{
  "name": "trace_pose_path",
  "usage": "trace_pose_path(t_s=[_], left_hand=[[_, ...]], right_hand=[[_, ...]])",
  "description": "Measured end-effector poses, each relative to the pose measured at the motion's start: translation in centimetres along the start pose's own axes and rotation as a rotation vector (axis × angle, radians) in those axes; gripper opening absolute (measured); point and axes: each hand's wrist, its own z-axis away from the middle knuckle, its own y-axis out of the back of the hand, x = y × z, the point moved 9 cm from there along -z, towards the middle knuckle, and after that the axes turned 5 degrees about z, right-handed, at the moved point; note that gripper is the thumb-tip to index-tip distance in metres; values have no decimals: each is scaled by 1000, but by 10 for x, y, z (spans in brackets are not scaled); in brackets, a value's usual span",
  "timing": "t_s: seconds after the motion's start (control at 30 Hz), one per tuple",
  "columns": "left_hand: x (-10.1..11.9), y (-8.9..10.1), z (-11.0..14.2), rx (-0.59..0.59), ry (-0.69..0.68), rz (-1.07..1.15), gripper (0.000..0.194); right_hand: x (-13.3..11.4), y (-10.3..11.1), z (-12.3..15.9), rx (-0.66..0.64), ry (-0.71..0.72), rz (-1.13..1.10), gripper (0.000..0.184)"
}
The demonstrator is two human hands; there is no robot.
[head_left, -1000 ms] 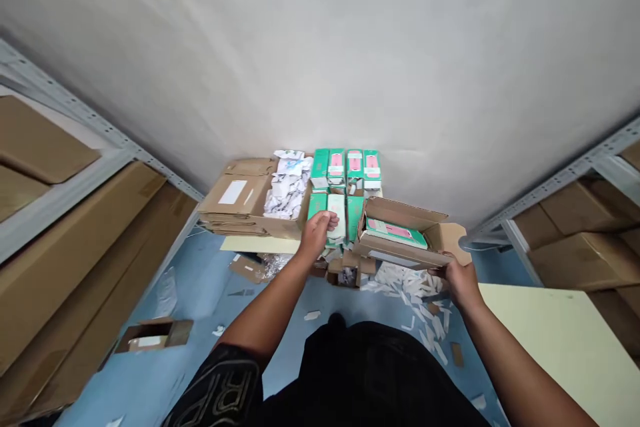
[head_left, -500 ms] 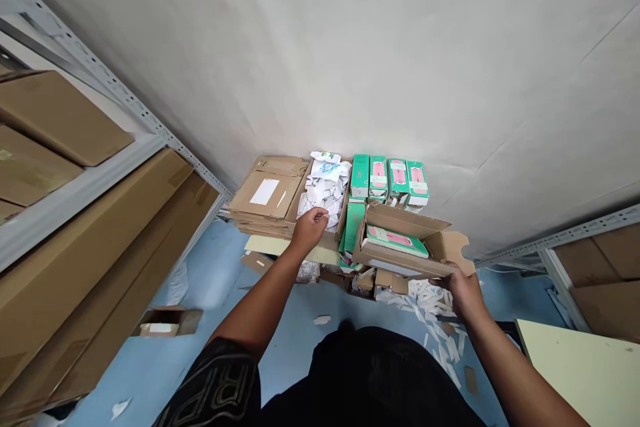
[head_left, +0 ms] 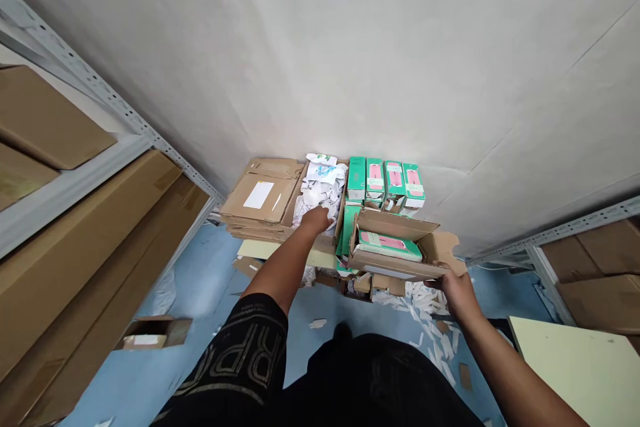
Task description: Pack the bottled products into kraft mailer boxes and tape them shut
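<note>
My left hand (head_left: 317,220) reaches into an open box of crumpled white paper (head_left: 316,195). Its fingers are curled down among the paper, and what they hold, if anything, is hidden. With my right hand (head_left: 454,285) I grip the end of an open cardboard box (head_left: 387,268) near its raised flap. Inside that box lies a green and pink carton (head_left: 393,246), with room left at the right end. Just behind it stand several green cartons (head_left: 375,180) with pink fronts.
Flattened cardboard boxes (head_left: 265,197) are stacked left of the paper. Shelving with large cartons (head_left: 100,247) runs along my left. Paper strips (head_left: 435,327) litter the blue floor, near a pale yellow table (head_left: 575,367) at right. A grey wall (head_left: 350,47) rises behind.
My left hand has moved forward and deeper into the crumpled paper. The right hand still grips the cardboard box, and the whole view has shifted slightly.
</note>
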Motion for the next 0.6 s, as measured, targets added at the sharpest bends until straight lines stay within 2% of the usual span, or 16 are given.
trace_pose_path(t_s=[0.13,0.23,0.33,0.43,0.5,0.6], left_hand=[[-2,6,-6,33,-48,9,20],[-6,20,-1,92,-68,26,20],[-15,44,10,234,-45,71,28],[-33,71,24,413,46,188,31],[-42,80,31,463,88,250,28],[-45,87,36,510,77,298,22]], right_hand=[[-6,-1,9,21,-6,-8,32],[-8,-2,13,26,-9,-18,32],[-7,-4,15,24,-8,-13,32],[-5,-6,15,27,-5,-14,33],[-3,-7,14,32,2,-18,34],[0,-7,13,45,3,-17,34]])
